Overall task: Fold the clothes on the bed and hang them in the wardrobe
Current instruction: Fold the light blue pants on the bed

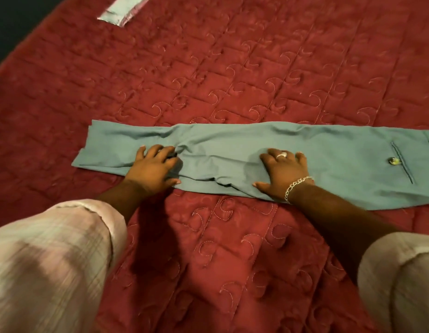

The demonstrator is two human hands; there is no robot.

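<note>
Fingers [160, 150] of both hands spread and laid flat on the trousers [232, 150], gripping nothing.

Bed [256, 68]: red quilted cover with stitched swirls, fills the view under the trousers.

Trousers: grey-green, folded lengthwise into one narrow strip, lying flat on the bed. Long axis runs side to side; hem end to the left, seat end passing out of view at right. Cloth bunched in creases between the hands.

Sleeves [52, 260]: pale, rolled, on the near side of the trousers.

Second garment [122, 10]: grey-green strip, well beyond the trousers, far left.

Left hand [155, 169]: pressing the trousers left of middle.

Right hand [284, 171]: pressing right of middle; ring and chain bracelet [296, 186].

Button [393, 161]: on back pocket, right of right hand.
</note>
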